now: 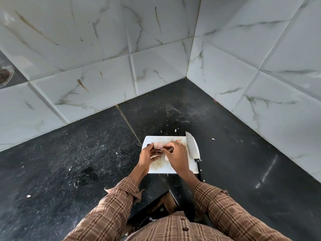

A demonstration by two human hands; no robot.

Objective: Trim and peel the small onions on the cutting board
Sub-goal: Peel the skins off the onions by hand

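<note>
Onion [158, 145], small and pale pink, sits raised just above the far half of a white cutting board [160, 168], gripped from the left by the left hand [149, 154] w/ fingers curled round it, presumably to steady it while the skin comes away. Right hand [177, 154] meets it from the other side, fingertips pinching what looks like a strip of papery skin at the bulb's near edge; exact hold is too small to make out. Loose peel [156, 156] hangs or lies just under the left hand, and more scraps [178, 141] rest at the board's far edge. Knife [191, 146] lies idle along the board's right side, blade pointing away, black handle hanging over the near corner, likely parked within reach for the next trim. Board rests on a black speckled stone counter [86, 153] dusted w/ flecks and bits of skin, tucked into a corner of white marble-look wall tiles [104, 49]. Checked brown sleeves [111, 209] frame the foreground.
</note>
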